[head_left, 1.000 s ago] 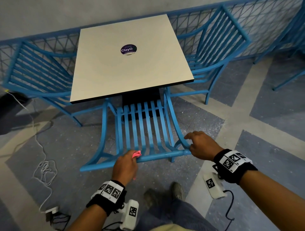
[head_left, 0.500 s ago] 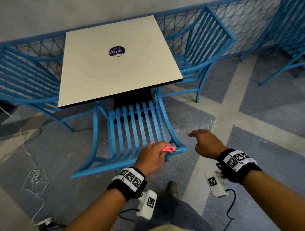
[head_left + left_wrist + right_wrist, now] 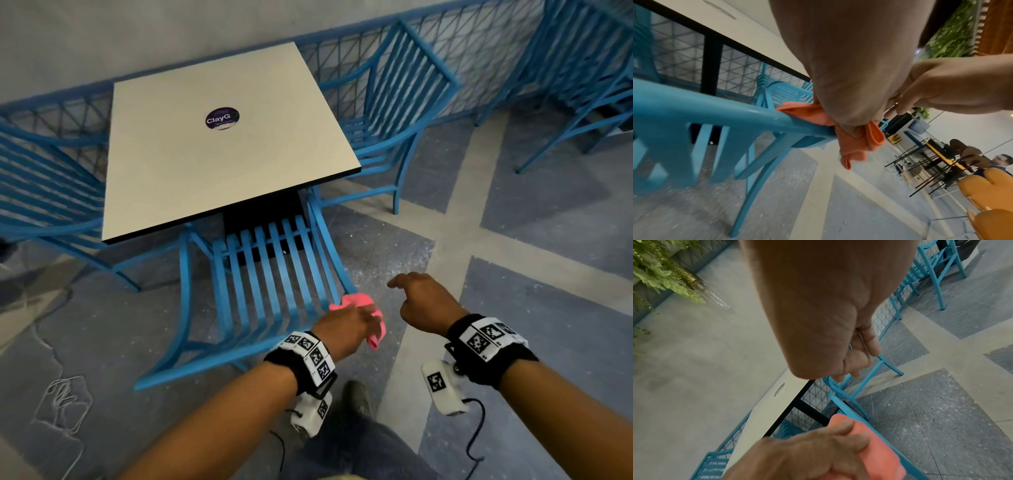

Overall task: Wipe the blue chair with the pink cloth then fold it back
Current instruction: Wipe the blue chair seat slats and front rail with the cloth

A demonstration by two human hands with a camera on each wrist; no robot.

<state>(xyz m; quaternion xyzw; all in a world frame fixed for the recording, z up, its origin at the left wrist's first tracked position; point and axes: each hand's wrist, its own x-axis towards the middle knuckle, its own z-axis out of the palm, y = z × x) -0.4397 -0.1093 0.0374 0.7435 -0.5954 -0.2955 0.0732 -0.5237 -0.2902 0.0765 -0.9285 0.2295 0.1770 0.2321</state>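
Beige table [image 3: 219,144] fills upper centre of head view w/ blue chair [image 3: 267,274] tucked under at mid-frame, left hand [image 3: 346,329] clutching pink cloth [image 3: 356,301] on chair's top rail lower centre, right hand [image 3: 424,305] beside it, loosely curled, holding nothing.

Square off-white table top [image 3: 219,137] with round purple sticker [image 3: 222,118] at upper centre, blue mesh railing [image 3: 479,44] and grey wall behind. Grey speckled floor [image 3: 548,325] with pale cross bands, lower right.

Dim, even indoor light; edges bend wide-angle; wrist views motion-blurred.
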